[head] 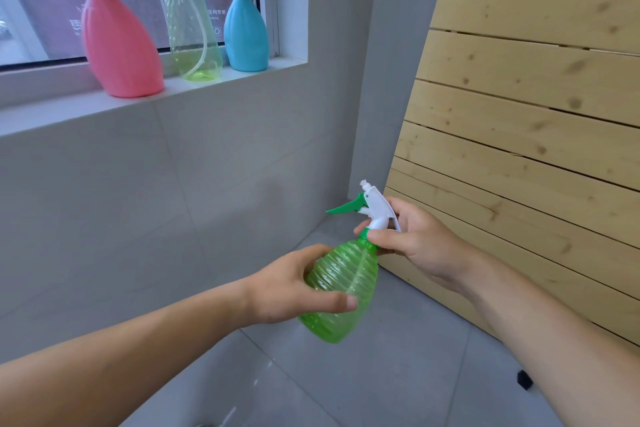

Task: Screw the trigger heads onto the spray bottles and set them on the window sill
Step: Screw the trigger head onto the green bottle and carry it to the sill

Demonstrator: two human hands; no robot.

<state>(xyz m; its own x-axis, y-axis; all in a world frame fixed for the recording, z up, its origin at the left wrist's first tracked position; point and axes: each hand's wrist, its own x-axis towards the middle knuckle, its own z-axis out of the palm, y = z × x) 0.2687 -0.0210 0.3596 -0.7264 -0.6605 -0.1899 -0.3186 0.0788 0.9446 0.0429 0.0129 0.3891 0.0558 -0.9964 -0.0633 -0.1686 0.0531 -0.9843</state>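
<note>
A ribbed green spray bottle (341,284) is held in the air, tilted, low in the middle of the view. My left hand (291,288) grips its body from the left. A white trigger head (375,206) with a green lever sits on its neck, and my right hand (415,241) pinches the green collar just under that head. On the window sill (52,114) at the upper left stand three bottles with their heads on: a pink one (119,45) with a black head, a clear yellow-green one (192,31) and a blue one (246,35).
A slatted light-wood panel (519,135) leans against the wall on the right. Grey tiled wall runs below the sill and grey tiled floor (381,374) lies beneath my hands. A small black object (524,380) lies on the floor at the lower right.
</note>
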